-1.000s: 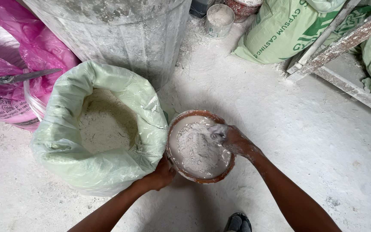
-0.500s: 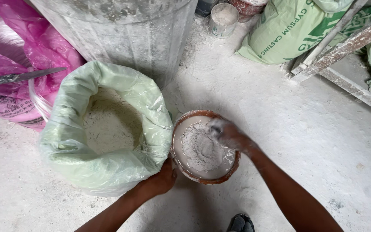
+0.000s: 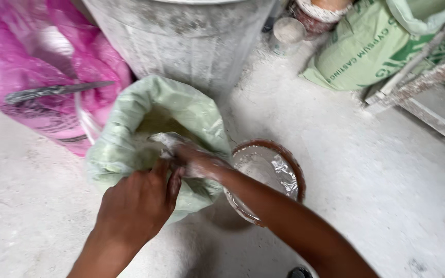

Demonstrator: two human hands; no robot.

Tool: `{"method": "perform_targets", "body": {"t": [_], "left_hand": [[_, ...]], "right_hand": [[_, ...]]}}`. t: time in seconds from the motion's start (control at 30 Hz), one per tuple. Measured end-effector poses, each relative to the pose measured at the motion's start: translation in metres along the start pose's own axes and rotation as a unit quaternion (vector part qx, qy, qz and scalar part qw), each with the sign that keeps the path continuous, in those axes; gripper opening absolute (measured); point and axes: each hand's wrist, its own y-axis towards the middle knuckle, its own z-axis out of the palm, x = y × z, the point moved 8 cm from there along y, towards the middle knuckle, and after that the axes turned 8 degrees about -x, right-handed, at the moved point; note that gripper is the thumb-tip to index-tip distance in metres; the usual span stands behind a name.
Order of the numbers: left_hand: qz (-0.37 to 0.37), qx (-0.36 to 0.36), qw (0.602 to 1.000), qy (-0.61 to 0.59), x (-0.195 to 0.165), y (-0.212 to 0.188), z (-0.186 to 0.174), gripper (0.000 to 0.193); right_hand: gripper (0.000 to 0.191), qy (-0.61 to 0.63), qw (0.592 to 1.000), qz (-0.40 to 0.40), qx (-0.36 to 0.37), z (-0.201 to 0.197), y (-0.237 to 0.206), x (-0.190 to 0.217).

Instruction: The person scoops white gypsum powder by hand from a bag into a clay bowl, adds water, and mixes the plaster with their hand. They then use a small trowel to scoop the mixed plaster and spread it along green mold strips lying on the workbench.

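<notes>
Seen from above, a person's left hand [image 3: 135,203] grips the near rim of an open pale green sack [image 3: 130,123] of white powder standing on a dusty floor [image 3: 366,170], fingers closed on the fabric. The right hand [image 3: 194,159], dusted white, reaches into the sack's mouth; whether its fingers are apart or together cannot be told. A brown-rimmed bowl [image 3: 279,164] of powder sits just beside the sack, under the right forearm.

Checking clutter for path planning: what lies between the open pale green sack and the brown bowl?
Nothing separate, in the head view: the pale green sack and brown bowl sit close together, and only the right hand and forearm cross from over the bowl into the sack's mouth.
</notes>
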Motion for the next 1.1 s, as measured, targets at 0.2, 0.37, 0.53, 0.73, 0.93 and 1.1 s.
{"method": "perform_targets", "body": {"t": [0.2, 0.37, 0.53, 0.73, 0.93, 1.1], "left_hand": [[0.037, -0.079, 0.995, -0.057, 0.009, 0.004, -0.001, 0.039], [0.069, -0.004, 0.994, -0.08, 0.015, 0.001, 0.015, 0.038], [0.201, 0.104, 0.962, -0.15, -0.011, -0.016, 0.032, 0.035], [0.259, 0.29, 0.911, -0.137, -0.047, -0.042, 0.108, 0.034], [0.241, 0.366, 0.895, -0.08, -0.051, -0.038, 0.218, 0.039], [0.182, 0.307, 0.932, -0.058, -0.031, 0.003, 0.292, 0.046]], "right_hand": [[0.054, -0.121, 0.984, 0.116, 0.067, 0.088, 0.043, -0.05], [0.05, -0.044, 0.988, 0.131, 0.069, 0.091, 0.04, -0.068], [0.048, 0.065, 0.987, 0.135, 0.06, 0.068, 0.016, -0.06], [0.045, 0.115, 0.979, 0.17, -0.008, 0.009, -0.023, -0.08], [0.043, 0.193, 0.946, 0.259, 0.024, -0.054, -0.15, -0.148], [0.043, 0.199, 0.937, 0.285, 0.038, -0.05, -0.203, -0.184]]}}
